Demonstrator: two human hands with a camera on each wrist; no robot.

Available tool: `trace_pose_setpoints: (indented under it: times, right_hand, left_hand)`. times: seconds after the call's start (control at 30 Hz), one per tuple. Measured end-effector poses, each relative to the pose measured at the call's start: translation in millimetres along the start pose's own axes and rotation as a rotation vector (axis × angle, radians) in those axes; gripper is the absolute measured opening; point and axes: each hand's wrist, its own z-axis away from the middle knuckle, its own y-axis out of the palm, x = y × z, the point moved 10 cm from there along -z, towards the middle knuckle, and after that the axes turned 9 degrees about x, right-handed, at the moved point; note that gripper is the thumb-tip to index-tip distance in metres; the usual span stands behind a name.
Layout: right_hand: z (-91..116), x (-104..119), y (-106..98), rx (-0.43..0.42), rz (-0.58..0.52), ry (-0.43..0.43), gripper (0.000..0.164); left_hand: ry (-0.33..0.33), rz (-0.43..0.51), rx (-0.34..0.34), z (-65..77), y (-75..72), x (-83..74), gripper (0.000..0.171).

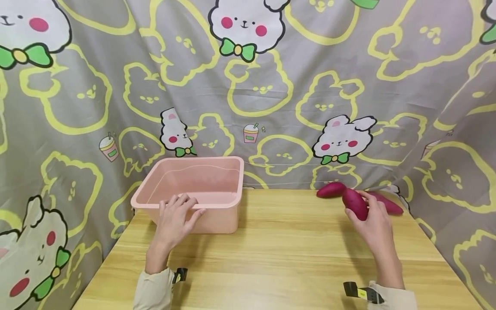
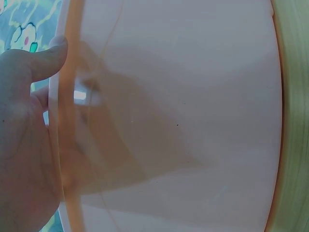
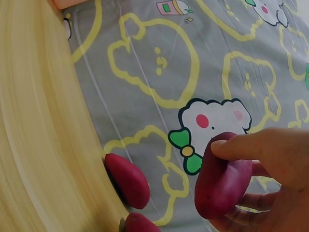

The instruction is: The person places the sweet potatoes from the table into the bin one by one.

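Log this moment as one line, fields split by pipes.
left hand: grips pink bin at near rim | right hand: holds purple sweet potato | two other sweet potatoes: on table, far right, near curtain

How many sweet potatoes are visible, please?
3: one sweet potato in the right hand, another left of it at the table's far edge, a third on the right, partly behind that hand. More may be hidden.

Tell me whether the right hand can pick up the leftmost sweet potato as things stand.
Probably not straight away: the right hand grips another sweet potato. Otherwise the leftmost sweet potato looks close by and uncovered in the right wrist view.
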Motion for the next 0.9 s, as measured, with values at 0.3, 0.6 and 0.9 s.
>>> trace_pose_setpoints:
  times: [0.3, 0.6, 0.9]
  right_hand:
    - [-1.7, 9.4, 5.9, -0.004, 0.021, -0.023, 0.063]
    - [-1.1, 24.1, 10.2, -0.024, 0.027, -0.08, 0.061]
    - [0.3, 32.3, 16.6, -0.01, 0.029, -0.08, 0.061]
  left_hand:
    - [0.004, -0.005, -0.002, -0.6, 0.1, 0.5, 0.025]
    - [0.011, 0.0, -0.011, -0.1, -0.9, 0.2, 0.024]
    - [0.012, -0.012, -0.012, -0.3, -0.5, 0.5, 0.025]
